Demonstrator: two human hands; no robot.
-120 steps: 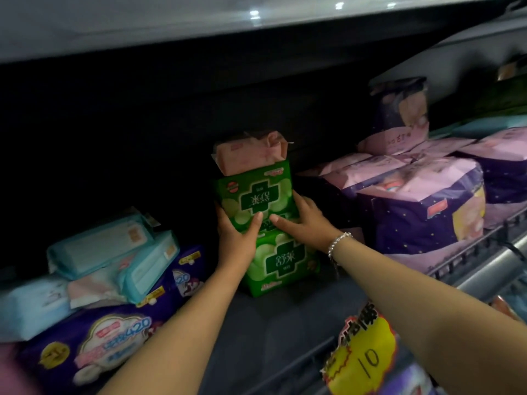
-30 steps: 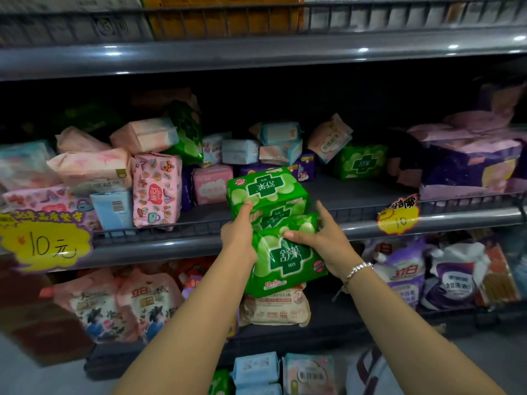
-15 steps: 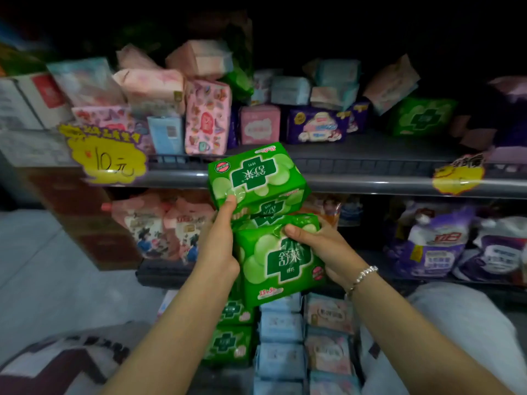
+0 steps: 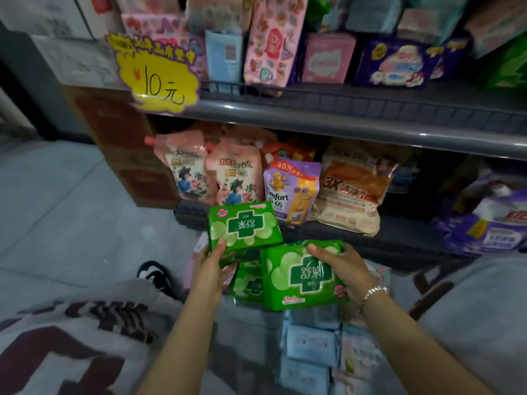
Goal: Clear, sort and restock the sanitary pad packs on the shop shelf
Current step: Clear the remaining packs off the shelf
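Observation:
My left hand [image 4: 211, 267] grips the near edge of a green pad pack [image 4: 243, 228], thumb on top. My right hand [image 4: 343, 267] holds a second green pad pack [image 4: 302, 276] from its right side, fingers curled over the top edge. Both packs hover low over the floor, above another green pack [image 4: 247, 285] lying there. Pale blue pad packs [image 4: 310, 343] are stacked on the floor just in front of me. Mixed pink, blue and purple pad packs [image 4: 273, 41] stand on the shelf [image 4: 342, 115] above.
A yellow "10" price tag [image 4: 158, 78] hangs off the shelf edge. Detergent refill pouches [image 4: 291, 189] fill the bottom shelf. My patterned trouser knees [image 4: 71, 337] and a black shoe [image 4: 155, 275] are at lower left. Brown cartons [image 4: 125, 149] stand left of the shelving.
I have crouched and carried the green packs from the shelf down to the floor. The stack has split, one pack in each hand.

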